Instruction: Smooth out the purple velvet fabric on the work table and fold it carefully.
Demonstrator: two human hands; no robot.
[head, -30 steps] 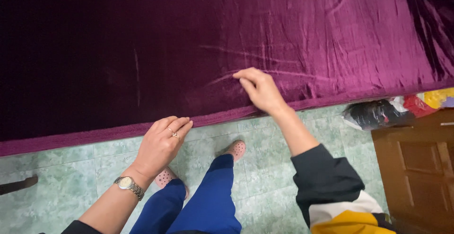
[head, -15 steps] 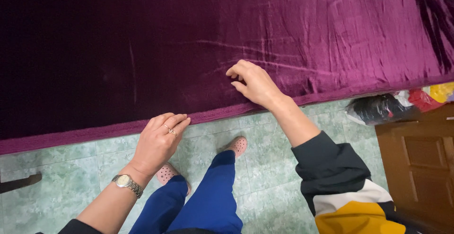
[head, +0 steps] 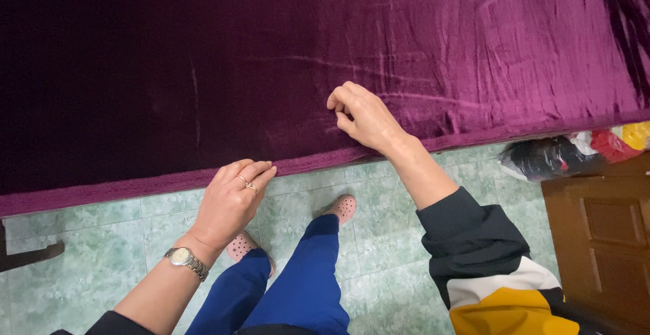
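Note:
A large purple velvet cloth covers a raised flat surface and fills the upper part of the head view. My right hand rests on the cloth near its front edge, fingers curled and pinching the fabric. My left hand, with a ring and a wristwatch, lies flat against the cloth's front hem, fingertips touching it. Below, my blue trouser legs and pink perforated shoes stand on the floor.
Green marbled floor tiles run under the cloth's edge. A brown wooden door or cabinet stands at the right. Black, red and yellow bags lie beside it. A dark object pokes in at the left.
My right hand has slid left along the cloth and its fingers have curled from flat into a pinch. My left hand stays at the hem.

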